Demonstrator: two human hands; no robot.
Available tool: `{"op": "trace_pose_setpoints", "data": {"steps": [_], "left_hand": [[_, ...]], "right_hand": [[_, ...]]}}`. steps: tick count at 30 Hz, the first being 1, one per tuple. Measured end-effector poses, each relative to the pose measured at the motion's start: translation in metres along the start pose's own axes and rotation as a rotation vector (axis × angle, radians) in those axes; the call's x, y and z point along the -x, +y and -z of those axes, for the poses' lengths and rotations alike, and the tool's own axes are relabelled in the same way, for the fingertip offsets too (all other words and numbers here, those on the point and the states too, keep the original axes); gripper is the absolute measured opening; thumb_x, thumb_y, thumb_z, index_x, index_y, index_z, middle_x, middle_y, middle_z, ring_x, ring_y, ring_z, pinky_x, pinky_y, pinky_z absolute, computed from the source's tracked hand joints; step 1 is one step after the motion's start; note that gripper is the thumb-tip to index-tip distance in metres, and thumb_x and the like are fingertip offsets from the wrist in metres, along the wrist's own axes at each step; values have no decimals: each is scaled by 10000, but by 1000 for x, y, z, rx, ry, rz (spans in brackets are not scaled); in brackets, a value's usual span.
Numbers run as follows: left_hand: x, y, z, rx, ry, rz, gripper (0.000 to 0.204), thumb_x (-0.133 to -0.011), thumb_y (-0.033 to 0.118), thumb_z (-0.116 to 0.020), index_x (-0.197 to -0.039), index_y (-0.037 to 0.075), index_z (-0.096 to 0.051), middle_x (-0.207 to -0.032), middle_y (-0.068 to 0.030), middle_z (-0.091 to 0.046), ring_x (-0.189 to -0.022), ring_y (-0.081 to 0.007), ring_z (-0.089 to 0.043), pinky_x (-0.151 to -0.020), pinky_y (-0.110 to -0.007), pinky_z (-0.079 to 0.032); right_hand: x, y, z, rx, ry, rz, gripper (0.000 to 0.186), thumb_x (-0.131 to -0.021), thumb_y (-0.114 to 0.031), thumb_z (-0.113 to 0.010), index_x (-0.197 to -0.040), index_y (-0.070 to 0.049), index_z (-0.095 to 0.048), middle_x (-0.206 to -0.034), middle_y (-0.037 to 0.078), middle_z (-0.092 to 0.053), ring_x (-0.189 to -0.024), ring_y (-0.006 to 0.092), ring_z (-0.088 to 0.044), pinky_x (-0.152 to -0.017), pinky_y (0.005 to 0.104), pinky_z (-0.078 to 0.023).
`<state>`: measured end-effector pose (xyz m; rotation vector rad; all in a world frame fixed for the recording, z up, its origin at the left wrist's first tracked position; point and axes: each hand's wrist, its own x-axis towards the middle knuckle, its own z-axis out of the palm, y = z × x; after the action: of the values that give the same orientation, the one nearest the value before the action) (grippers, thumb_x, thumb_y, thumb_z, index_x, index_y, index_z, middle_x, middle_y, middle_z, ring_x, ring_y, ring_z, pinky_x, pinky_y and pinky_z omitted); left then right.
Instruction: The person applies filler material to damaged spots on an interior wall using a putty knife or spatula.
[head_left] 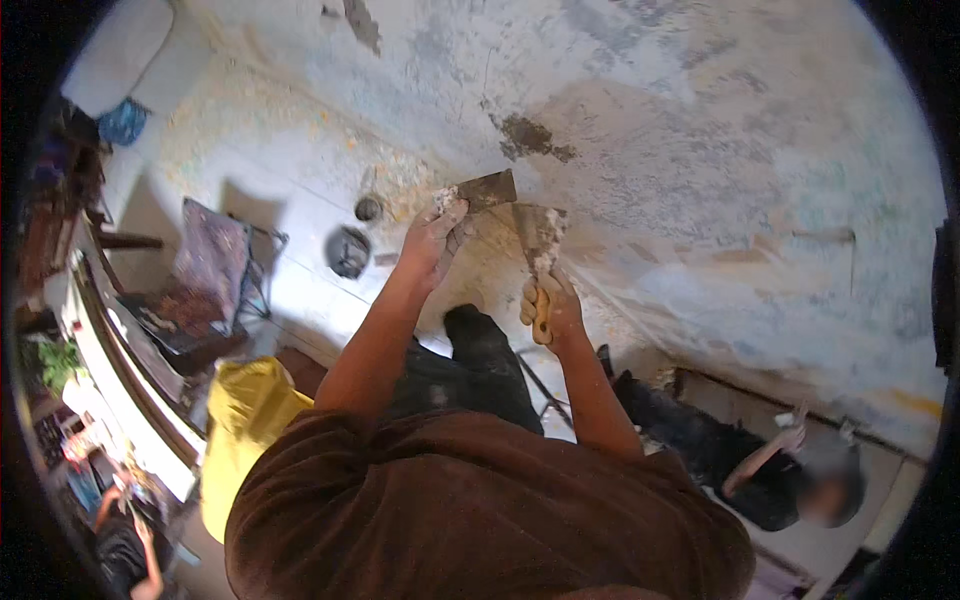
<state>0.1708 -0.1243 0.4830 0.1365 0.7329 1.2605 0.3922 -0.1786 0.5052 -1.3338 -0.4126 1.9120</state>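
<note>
My left hand (435, 242) is closed on a flat metal scraper (490, 190), its rectangular blade pointing right and its grip hidden by the fingers. White paste clings to the blade near the fingers. In my right hand (563, 303) is a putty knife (540, 228) with a yellow-orange handle, held blade up. Whitish paste smears the lower part of that blade. The two blades are close together in front of the worn, patchy wall (680, 170). A dark rough patch (530, 138) marks the wall just beyond them.
Debris lies on the floor along the wall's foot. Left of my hands stand a dark bucket (348, 252) and a small can (369, 208). A folding chair (212, 250) and a yellow sack (245, 430) are farther left. One person (690, 440) is at right, another (125, 550) at lower left.
</note>
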Motion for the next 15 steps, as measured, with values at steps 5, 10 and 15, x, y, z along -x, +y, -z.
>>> {"op": "trace_pose_setpoints", "data": {"steps": [5,10,15], "left_hand": [[47,65,-35,-791,2,-412,104,-882,109,-597,-881,45,-678,-835,-56,-652,-773,-174,-610,-682,-287,-467],[86,99,-63,-1705,-421,-1303,398,-772,32,-604,-1146,166,-636,-1033,-115,-612,-930,-293,-576,-857,-361,-458],[104,134,-76,-2075,-872,-1460,498,-736,56,-582,-1214,197,-596,-1128,-102,-590,-1014,-281,-557,-898,-405,-441]], "right_hand": [[49,-15,-90,-242,5,54,133,-926,-232,-466,-977,-113,-496,-667,26,-452,-475,146,-426,-431,283,-361],[82,-32,-112,-153,-194,23,191,-918,-234,-474,-779,-104,-486,-590,-7,-402,-433,121,-381,-393,264,-341],[114,-36,-119,-240,-275,92,213,-909,-223,-487,-729,-112,-455,-586,-10,-397,-416,108,-365,-362,249,-323]]}}
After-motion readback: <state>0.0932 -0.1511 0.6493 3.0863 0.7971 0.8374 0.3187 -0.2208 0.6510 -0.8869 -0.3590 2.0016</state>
